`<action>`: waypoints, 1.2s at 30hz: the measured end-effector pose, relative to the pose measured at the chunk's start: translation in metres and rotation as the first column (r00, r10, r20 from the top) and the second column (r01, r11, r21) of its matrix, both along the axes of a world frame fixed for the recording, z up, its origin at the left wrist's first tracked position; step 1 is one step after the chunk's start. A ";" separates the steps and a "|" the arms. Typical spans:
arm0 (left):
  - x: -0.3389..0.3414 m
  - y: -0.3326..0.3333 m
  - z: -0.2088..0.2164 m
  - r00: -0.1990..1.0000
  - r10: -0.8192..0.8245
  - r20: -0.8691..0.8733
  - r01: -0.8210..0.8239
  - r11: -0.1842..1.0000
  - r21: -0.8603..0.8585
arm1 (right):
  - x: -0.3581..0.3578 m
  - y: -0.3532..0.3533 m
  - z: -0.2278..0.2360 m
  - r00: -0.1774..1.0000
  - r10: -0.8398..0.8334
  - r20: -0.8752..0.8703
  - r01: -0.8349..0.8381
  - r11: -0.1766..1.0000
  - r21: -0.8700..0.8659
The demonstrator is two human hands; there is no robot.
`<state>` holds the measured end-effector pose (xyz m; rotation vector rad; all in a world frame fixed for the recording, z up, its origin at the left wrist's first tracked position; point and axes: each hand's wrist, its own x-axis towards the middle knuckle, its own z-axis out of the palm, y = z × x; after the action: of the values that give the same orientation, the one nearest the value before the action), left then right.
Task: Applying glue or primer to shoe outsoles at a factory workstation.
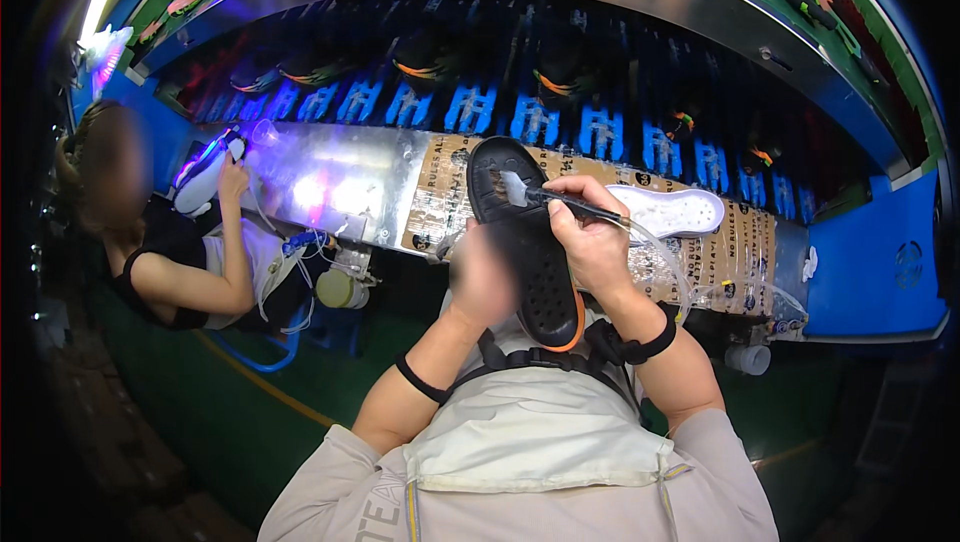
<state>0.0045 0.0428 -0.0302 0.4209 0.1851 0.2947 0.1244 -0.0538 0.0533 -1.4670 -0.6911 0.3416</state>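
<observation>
Two bare hands work a black shoe sole held up in the air just before the near edge of the workbench. The left hand, blurred, closes around its underside; the right hand grips a dark brush tool, tip touching the sole's upper end. A white sole lies on the cardboard-covered bench behind. At the bench's left end, another person's hand holds a white shoe.
</observation>
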 end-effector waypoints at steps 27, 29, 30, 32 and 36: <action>-0.001 0.021 0.002 0.992 0.123 0.018 -0.124 0.976 0.180 | -0.023 -0.019 0.010 0.906 0.137 0.401 -0.093 0.988 -0.127; -0.009 0.035 0.004 0.982 0.171 0.075 -0.182 0.968 0.173 | -0.023 -0.035 0.015 0.829 0.337 0.447 -0.225 0.932 -0.285; -0.015 0.037 0.009 0.980 0.197 0.026 -0.198 0.969 0.148 | -0.021 -0.044 0.022 0.793 0.408 0.452 -0.270 0.901 -0.340; -0.019 0.038 0.016 0.975 0.202 -0.094 -0.197 0.978 0.060 | -0.014 -0.056 0.038 0.738 0.529 0.419 -0.345 0.830 -0.439; 0.006 0.025 0.008 0.981 0.195 0.019 -0.195 0.981 0.005 | -0.003 -0.048 0.057 0.913 0.342 0.224 -0.254 0.904 -0.344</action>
<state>0.0109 0.0675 -0.0218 0.4076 0.2081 0.4923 0.1213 -0.1020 0.1102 -1.7268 -1.1422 0.5040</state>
